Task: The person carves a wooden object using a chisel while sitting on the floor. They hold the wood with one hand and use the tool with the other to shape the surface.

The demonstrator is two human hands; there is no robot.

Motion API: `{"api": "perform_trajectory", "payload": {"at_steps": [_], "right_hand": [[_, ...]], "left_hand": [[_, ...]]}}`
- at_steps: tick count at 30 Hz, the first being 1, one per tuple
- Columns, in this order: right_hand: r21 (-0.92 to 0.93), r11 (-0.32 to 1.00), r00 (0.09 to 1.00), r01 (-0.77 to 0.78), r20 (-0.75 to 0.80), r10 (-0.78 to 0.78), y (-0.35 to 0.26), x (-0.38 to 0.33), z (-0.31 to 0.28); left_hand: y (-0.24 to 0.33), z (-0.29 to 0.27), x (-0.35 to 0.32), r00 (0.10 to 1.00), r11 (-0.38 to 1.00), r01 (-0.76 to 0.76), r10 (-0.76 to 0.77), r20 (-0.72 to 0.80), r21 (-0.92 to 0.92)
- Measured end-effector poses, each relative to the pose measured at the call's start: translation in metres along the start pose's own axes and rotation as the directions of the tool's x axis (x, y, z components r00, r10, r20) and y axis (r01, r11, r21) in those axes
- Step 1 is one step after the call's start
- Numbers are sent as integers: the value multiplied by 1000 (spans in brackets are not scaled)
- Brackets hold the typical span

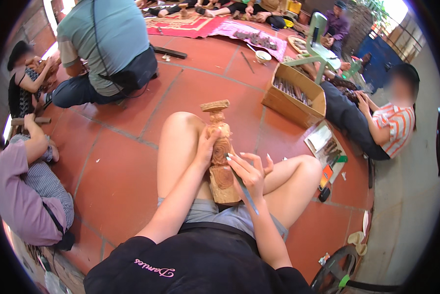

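- The carved wooden figure (221, 152) stands upright between the person's bent knees, its base near the lap and its flat square top pointing far, toward the tiled floor (131, 161).
- It looks like solid wood: stiff, fairly heavy for its size, not slippery, with raw pale grain low down. The finer carved relief near the top is probably the easiest part to chip.
- The left hand (207, 142) wraps the figure's middle from the left, fingers closed round it; that thick mid-section and the plain base seem the safest places to grip.
- The right hand (249, 174) pinches a thin carving tool (243, 188) like a pen, fingers clenched on its shaft, the tip touching the figure's right side.
- To the far right lies an open cardboard box (293, 98) of tools; a booklet (325, 144) lies on the tiles nearer.
- Other people sit around, left and far.
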State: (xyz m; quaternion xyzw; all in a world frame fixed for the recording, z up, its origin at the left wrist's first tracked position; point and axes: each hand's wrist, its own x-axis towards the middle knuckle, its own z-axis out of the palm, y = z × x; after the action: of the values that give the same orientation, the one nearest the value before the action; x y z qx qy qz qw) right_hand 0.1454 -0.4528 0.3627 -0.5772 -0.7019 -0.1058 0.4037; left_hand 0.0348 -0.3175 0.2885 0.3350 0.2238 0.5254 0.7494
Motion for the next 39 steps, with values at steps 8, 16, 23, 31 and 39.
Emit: {"api": "perform_trajectory", "payload": {"at_steps": [8,16,23,31,39], "right_hand": [[4,1000,997,-27,-69,27,37,22,8],[77,997,1000,20,-20,-19,44,-4,-13],[39,999,990,-14,-136,19,63,17,-7],[106,994,1000,-19,-23,22,57,-10,-24],[253,895,808,-367,-391,441,138,-33,-79]], "left_hand": [[-19,15,5,998,996,-18,24,-63,89],[-21,29,17,999,997,-13,16,-40,76],[-35,42,8,997,993,-19,28,-72,120],[-37,37,17,999,996,7,-4,-36,94],[-32,35,14,998,997,33,-29,-64,68]]}}
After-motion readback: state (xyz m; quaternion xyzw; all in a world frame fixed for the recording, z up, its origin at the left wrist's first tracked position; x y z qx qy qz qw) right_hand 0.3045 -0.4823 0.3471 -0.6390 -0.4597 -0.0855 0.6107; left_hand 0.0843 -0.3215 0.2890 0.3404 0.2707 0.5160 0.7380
